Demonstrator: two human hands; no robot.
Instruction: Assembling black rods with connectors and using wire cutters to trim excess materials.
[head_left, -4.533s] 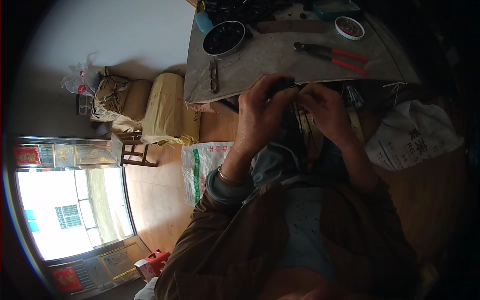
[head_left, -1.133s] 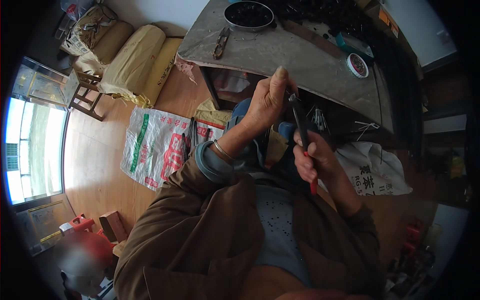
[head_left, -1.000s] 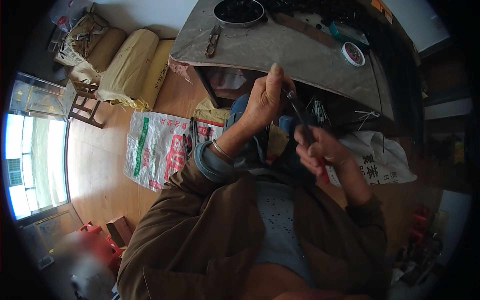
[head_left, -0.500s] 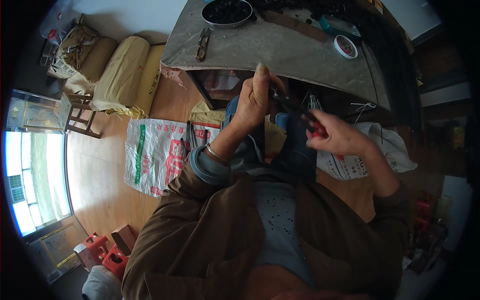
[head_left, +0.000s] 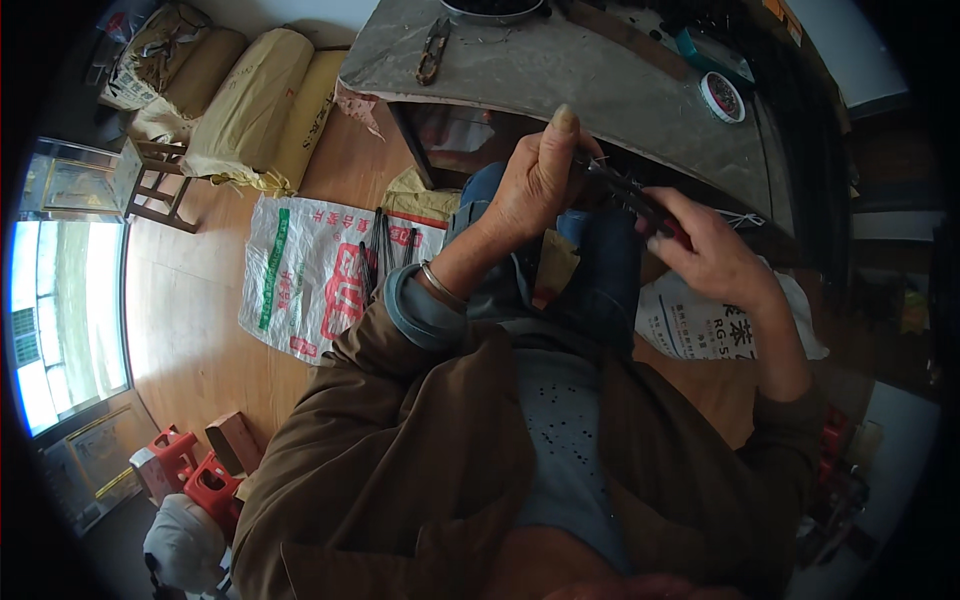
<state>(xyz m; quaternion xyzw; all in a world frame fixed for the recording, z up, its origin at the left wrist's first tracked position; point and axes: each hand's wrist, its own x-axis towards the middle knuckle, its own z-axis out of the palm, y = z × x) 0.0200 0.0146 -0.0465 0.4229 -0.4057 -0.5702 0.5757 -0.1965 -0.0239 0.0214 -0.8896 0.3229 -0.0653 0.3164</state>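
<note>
Above lap: left hand [head_left: 540, 180] raised, right hand [head_left: 705, 250] gripping pliers [head_left: 630, 195].

Two hands: left hand [head_left: 535, 185], right hand [head_left: 710, 250]. One pliers [head_left: 630, 192]. One table [head_left: 560, 75]. One tape roll [head_left: 722, 96]. One snips [head_left: 432, 52].

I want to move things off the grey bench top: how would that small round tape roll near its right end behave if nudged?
The tape roll lies flat on the bench top, so it would probably slide rather than roll. It looks small and hollow, likely light. Tipped onto its edge, its round shape could roll down toward the bench's near edge.
</note>
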